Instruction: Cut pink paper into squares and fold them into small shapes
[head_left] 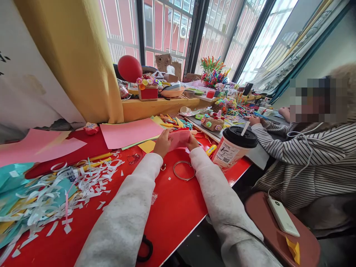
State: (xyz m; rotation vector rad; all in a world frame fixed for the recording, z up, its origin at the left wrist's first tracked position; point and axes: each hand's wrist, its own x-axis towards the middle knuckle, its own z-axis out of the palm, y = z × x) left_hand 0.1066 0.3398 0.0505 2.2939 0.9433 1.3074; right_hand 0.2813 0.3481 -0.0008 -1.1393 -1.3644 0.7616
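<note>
Stretching grey sleeves (125, 207) across the red tabletop (172, 222), passing a black loop (151, 247) just beside the left one, with white strips (83, 189) lying to the left. Having the wire ring (184, 180) lying between the forearms and the cup (229, 150) just right of the right sleeve. Holding the pink paper (180, 139) beyond the ring, between both hands: pinching its left end in the left hand (163, 142), narrow around it, and its right end in the right hand (192, 141), likewise narrow. Having the yellow tube (211, 150) lying near the right hand, the yellow sheet (147, 146) beside the left. Facing a basket (212, 124) farther off, then a red box (148, 92) and balloon (129, 69).
</note>
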